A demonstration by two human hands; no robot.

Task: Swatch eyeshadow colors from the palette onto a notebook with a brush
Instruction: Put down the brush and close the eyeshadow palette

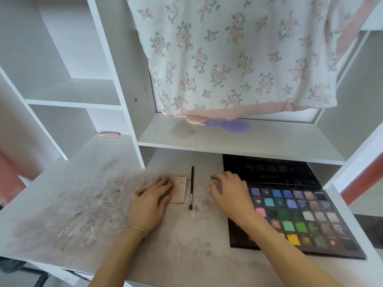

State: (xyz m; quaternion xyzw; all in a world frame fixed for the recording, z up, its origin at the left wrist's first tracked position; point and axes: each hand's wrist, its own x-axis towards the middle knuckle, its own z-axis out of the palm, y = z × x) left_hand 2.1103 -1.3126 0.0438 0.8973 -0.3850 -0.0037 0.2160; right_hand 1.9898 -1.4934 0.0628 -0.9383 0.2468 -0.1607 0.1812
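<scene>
Brush [191, 188] lay untouched on the stained desk [87, 204], bristles toward the near edge, between notebook [179, 190] and palette [298, 222]. Small notebook pinned flat under the left hand [152, 200], fingers straight across its page, apparently to steady it for swatching. Right hand [228, 193] loosely curled, holding nothing, beside the open palette's left edge, likely poised to reach for the brush. Purple hand mirror [234, 126] on the shelf [269, 146] above.

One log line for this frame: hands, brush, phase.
left hand: flat on notebook | right hand: beside palette, holding nothing | brush: lying on desk, untouched | phase: before pickup
</scene>
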